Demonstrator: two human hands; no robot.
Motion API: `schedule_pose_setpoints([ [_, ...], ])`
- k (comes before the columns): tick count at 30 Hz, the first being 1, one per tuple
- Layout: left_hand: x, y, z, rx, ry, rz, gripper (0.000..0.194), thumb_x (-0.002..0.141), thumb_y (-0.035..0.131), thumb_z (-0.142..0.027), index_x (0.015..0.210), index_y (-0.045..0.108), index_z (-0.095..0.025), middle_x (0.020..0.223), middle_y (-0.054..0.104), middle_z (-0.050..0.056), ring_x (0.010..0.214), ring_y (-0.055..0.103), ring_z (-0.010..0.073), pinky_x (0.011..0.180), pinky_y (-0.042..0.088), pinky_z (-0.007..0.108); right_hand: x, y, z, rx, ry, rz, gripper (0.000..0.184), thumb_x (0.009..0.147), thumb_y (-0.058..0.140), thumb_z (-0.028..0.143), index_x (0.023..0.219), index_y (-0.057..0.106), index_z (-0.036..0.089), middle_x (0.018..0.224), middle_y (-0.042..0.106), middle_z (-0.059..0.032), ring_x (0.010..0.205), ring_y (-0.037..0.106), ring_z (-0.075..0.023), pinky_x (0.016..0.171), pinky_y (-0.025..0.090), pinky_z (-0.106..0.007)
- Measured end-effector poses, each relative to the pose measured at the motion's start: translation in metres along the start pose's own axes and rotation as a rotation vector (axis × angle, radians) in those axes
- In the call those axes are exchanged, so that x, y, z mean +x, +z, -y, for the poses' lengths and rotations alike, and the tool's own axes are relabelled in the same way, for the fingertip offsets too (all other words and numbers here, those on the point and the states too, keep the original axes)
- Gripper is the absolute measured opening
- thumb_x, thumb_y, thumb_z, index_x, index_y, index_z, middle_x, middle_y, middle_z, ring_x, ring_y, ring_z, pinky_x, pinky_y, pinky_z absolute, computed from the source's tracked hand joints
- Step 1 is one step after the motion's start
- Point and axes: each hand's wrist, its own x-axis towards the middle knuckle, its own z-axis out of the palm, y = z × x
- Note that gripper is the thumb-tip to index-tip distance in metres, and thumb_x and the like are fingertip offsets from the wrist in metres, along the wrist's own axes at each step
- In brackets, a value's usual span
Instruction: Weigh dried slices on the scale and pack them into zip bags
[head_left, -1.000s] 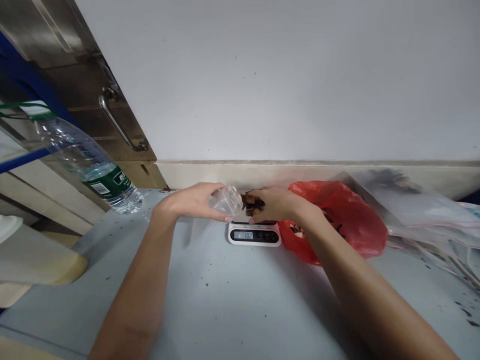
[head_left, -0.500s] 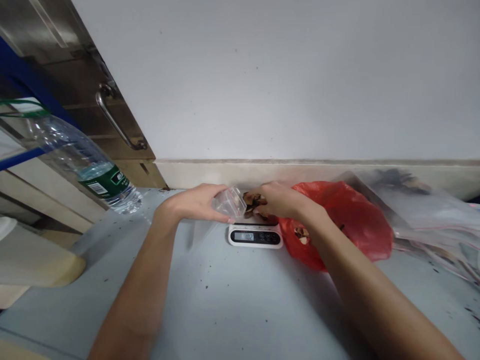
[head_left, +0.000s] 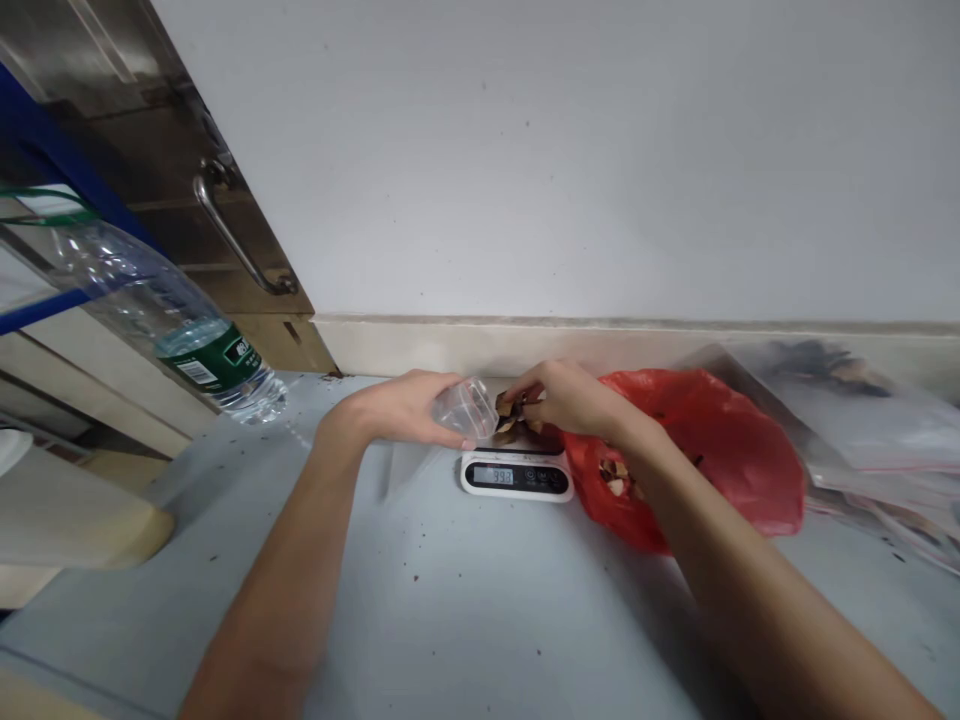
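Observation:
My left hand (head_left: 409, 408) is closed around a clear zip-lock bag (head_left: 465, 408), its mouth turned toward the scale. Just right of it, my right hand (head_left: 564, 398) pinches at dried brown slices (head_left: 514, 412), which look like dried mushroom, over the platform of a small white digital scale (head_left: 517, 490). Lit digits show on the scale's display, too blurred to read for certain. Beneath my right forearm lies a spread red plastic bag (head_left: 720, 450) with more dried pieces (head_left: 616, 480) inside.
A large water bottle (head_left: 202, 350) hangs at the left, near a pale translucent container (head_left: 82, 510). Clear plastic bags (head_left: 892, 430) with dark dried contents lie at the right. Behind the grey tabletop (head_left: 465, 620), scattered with crumbs, rises a white wall (head_left: 562, 160).
The scale's reading has changed. My right hand has shifted slightly and its fingers show more clearly at the dried slices. My left hand still holds the clear bag in nearly the same place.

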Motion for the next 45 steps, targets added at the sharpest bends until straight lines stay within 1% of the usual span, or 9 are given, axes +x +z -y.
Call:
schedule_pose_setpoints([
  [9, -0.002, -0.003, 0.000, 0.075, -0.145, 0.024, 0.093, 0.069, 0.075, -0.066, 0.148, 0.052, -0.022, 0.148, 0.060, 0.015, 0.131, 0.058, 0.0367, 0.103, 0.046, 0.038, -0.002, -0.018, -0.015, 0.140, -0.042, -0.049, 0.034, 0.077, 0.062, 0.008, 0.101, 0.085, 0.019, 0.084, 0.081, -0.0022, 0.068, 0.069, -0.0161, 0.066, 0.055, -0.025],
  [13, 0.001, 0.000, -0.005, -0.007, -0.028, -0.002, 0.075, 0.072, 0.073, -0.066, 0.133, 0.062, -0.022, 0.134, 0.069, 0.011, 0.119, 0.064, 0.0330, 0.093, 0.048, 0.035, -0.014, -0.023, -0.003, 0.198, -0.190, -0.111, 0.031, 0.079, 0.064, 0.013, 0.099, 0.085, 0.024, 0.100, 0.082, -0.0027, 0.077, 0.072, -0.0170, 0.075, 0.058, -0.027],
  [18, 0.002, 0.000, -0.011, -0.120, 0.075, -0.061, 0.070, 0.075, 0.075, -0.067, 0.129, 0.063, -0.025, 0.126, 0.072, 0.006, 0.111, 0.067, 0.0297, 0.089, 0.049, 0.033, -0.021, -0.017, 0.016, 0.196, -0.415, -0.120, 0.027, 0.086, 0.062, 0.019, 0.097, 0.085, 0.027, 0.101, 0.079, -0.0020, 0.077, 0.072, -0.0166, 0.069, 0.057, -0.026],
  [26, 0.001, -0.002, -0.007, -0.135, 0.122, -0.067, 0.069, 0.071, 0.081, -0.062, 0.129, 0.066, -0.028, 0.126, 0.073, 0.004, 0.115, 0.067, 0.0304, 0.093, 0.049, 0.034, -0.021, -0.014, 0.019, 0.189, -0.448, -0.020, 0.027, 0.083, 0.059, 0.011, 0.094, 0.081, 0.023, 0.096, 0.078, -0.0008, 0.072, 0.073, -0.0157, 0.067, 0.058, -0.027],
  [30, 0.001, -0.001, -0.008, -0.203, 0.095, -0.016, 0.065, 0.069, 0.083, -0.063, 0.120, 0.068, -0.025, 0.110, 0.076, 0.003, 0.101, 0.071, 0.0294, 0.086, 0.052, 0.035, -0.019, -0.007, 0.022, 0.321, -0.508, -0.180, 0.020, 0.080, 0.069, 0.018, 0.098, 0.074, 0.022, 0.102, 0.077, -0.0023, 0.088, 0.074, -0.0186, 0.080, 0.063, -0.032],
  [34, 0.000, -0.002, -0.004, -0.229, 0.095, -0.048, 0.062, 0.069, 0.082, -0.066, 0.113, 0.069, -0.025, 0.110, 0.076, 0.004, 0.102, 0.070, 0.0305, 0.087, 0.053, 0.038, -0.014, 0.002, 0.024, 0.458, -0.553, -0.273, 0.014, 0.076, 0.077, 0.030, 0.081, 0.068, 0.021, 0.093, 0.076, -0.0021, 0.089, 0.073, -0.0196, 0.085, 0.065, -0.038],
  [40, -0.007, -0.009, 0.001, -0.231, 0.078, -0.056, 0.071, 0.071, 0.081, -0.067, 0.128, 0.065, -0.028, 0.123, 0.074, 0.005, 0.116, 0.067, 0.0326, 0.096, 0.051, 0.039, -0.011, 0.003, 0.021, 0.588, -0.505, -0.339, 0.021, 0.086, 0.071, 0.039, 0.093, 0.075, 0.019, 0.110, 0.077, -0.0073, 0.103, 0.074, -0.0232, 0.086, 0.063, -0.037],
  [43, -0.015, -0.015, 0.008, -0.208, 0.001, -0.081, 0.079, 0.072, 0.078, -0.068, 0.139, 0.059, -0.030, 0.128, 0.073, 0.005, 0.123, 0.065, 0.0332, 0.100, 0.050, 0.039, -0.008, -0.002, 0.010, 0.418, -0.403, -0.352, 0.024, 0.092, 0.064, 0.039, 0.101, 0.075, 0.019, 0.110, 0.077, -0.0088, 0.098, 0.073, -0.0232, 0.086, 0.062, -0.039],
  [45, -0.019, -0.018, 0.014, -0.178, -0.044, -0.104, 0.078, 0.071, 0.077, -0.068, 0.137, 0.061, -0.030, 0.130, 0.073, 0.005, 0.124, 0.064, 0.0332, 0.101, 0.050, 0.038, -0.005, -0.003, 0.003, 0.193, -0.331, -0.236, 0.035, 0.085, 0.074, 0.039, 0.115, 0.075, 0.021, 0.121, 0.075, -0.0098, 0.109, 0.071, -0.0273, 0.094, 0.059, -0.042],
])
